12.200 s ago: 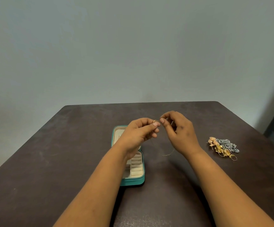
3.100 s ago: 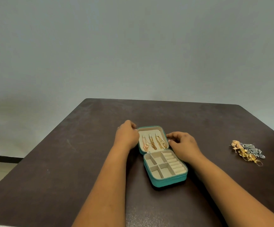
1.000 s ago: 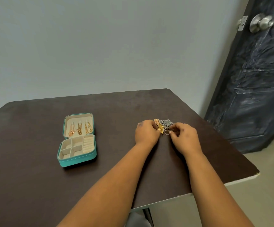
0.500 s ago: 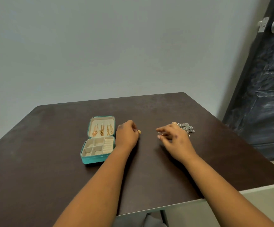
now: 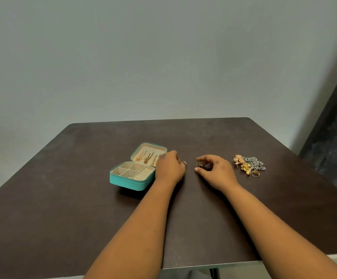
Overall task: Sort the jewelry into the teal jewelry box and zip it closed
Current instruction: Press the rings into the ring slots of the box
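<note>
The box (image 5: 132,174) is seen lying open on the table (image 5: 63,198), gold pieces hung in its lid, with the left hand (image 5: 169,168) curled just beside it, a small gold item pinched at its fingertips. A ring (image 5: 199,165) is pinched by the right hand (image 5: 216,172). More jewelry (image 5: 249,165) is heaped to the right.

Bare table (image 5: 193,214) lies between jewelry box (image 5: 130,181) and jewelry pile (image 5: 249,165).

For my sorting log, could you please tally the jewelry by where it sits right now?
Gold hanging pieces in the open lid of the teal jewelry box: 3
Small rings pinched in hands, left hand and right hand: 2
Loose gold ring beside the gold-and-silver pile: 1
Total countable: 6; the pile itself is too tangled to count.
</note>
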